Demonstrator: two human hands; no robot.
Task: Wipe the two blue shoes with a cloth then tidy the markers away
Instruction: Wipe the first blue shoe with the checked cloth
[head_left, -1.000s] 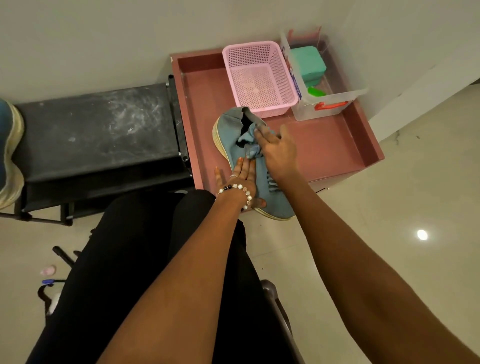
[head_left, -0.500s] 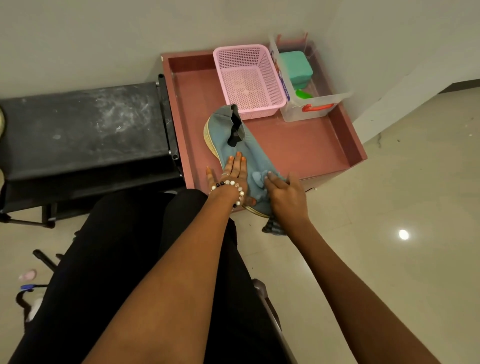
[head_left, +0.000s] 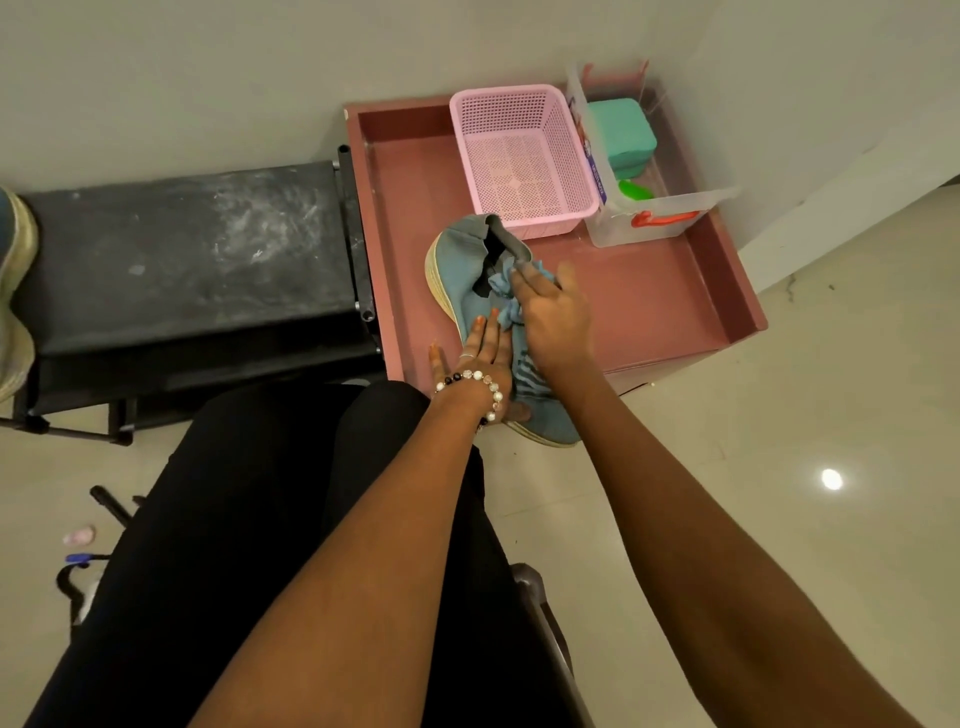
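Two hands are working on one blue shoe (head_left: 462, 270), which is lying on the pink tray (head_left: 675, 291) with its toe end hanging over the tray's near edge toward your lap. Your left hand (head_left: 480, 364) is lying flat on the shoe's near part, fingers straight and pressing down, steadying it; a beaded bracelet (head_left: 475, 382) is sitting on that wrist. Your right hand (head_left: 553, 317) is lying over a light blue cloth (head_left: 506, 296) bunched on the shoe's upper beside the dark opening. Its fingers are looking fairly straight on top of the cloth, but motion blur is making it hard to tell whether they are curling round the fabric or only pressing it.

You are seeing the second blue shoe (head_left: 15, 291) only partly, at the far left edge, resting on the end of the black bench (head_left: 182, 249), well apart from the tray. A pink basket (head_left: 519, 156) is standing at the back of the tray, just behind the shoe's heel, and a clear plastic box (head_left: 665, 218) holding a green container (head_left: 621, 135) is standing right beside it. You are sitting with black-clad legs (head_left: 234, 519) below your arms.
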